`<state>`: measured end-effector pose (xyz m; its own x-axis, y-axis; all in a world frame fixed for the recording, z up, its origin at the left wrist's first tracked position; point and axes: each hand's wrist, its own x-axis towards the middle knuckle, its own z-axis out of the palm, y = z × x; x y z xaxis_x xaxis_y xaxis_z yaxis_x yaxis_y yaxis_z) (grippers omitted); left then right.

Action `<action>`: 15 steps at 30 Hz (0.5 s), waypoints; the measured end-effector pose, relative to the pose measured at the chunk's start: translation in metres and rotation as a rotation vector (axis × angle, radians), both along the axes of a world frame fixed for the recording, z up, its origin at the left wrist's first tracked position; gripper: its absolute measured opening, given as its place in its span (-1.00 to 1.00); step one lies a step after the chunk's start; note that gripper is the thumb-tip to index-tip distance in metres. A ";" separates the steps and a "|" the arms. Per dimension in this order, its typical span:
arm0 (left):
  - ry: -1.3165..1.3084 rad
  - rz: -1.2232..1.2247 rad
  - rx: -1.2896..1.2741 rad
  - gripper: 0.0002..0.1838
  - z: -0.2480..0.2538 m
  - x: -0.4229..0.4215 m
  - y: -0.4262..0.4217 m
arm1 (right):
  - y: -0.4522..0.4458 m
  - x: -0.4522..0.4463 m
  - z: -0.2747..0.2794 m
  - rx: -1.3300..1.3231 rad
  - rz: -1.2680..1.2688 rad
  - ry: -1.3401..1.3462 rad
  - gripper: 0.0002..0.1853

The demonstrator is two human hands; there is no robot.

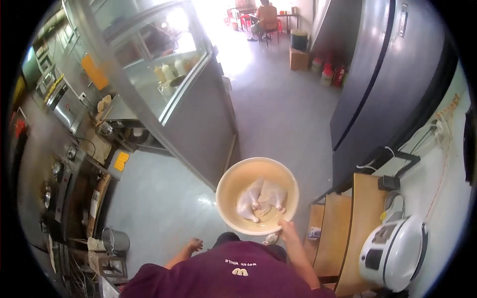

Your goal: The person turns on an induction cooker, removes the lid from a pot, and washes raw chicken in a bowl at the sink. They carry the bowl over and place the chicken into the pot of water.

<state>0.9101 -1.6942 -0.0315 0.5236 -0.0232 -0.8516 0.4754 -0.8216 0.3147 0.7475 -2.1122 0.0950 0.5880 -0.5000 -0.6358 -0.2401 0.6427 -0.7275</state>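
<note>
A cream-coloured basin is held out in front of my body. Raw, pale chicken leg pieces lie on its bottom. My right hand grips the near right side of the rim, its fingers partly hidden by the basin. Off to the left, my left hand hangs beside my body, apart from the basin. Its fingers are loosely bent, and nothing shows in them.
A metal-framed glass partition stands ahead on the left. Tall dark refrigerator doors and wooden shelves with a white rice cooker line the right. A metal bucket stands left. A person sits far ahead.
</note>
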 end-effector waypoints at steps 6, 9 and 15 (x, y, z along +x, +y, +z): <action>-0.008 0.118 -0.090 -0.61 0.013 0.041 -0.063 | -0.088 0.063 0.010 0.029 -0.027 0.017 -0.66; -0.065 0.122 -0.092 -0.62 0.022 0.081 -0.107 | -0.125 0.102 -0.013 0.026 -0.013 0.006 -0.66; 0.034 0.040 -0.102 -0.64 -0.015 0.185 -0.179 | -0.188 0.192 -0.011 0.002 -0.097 0.003 -0.64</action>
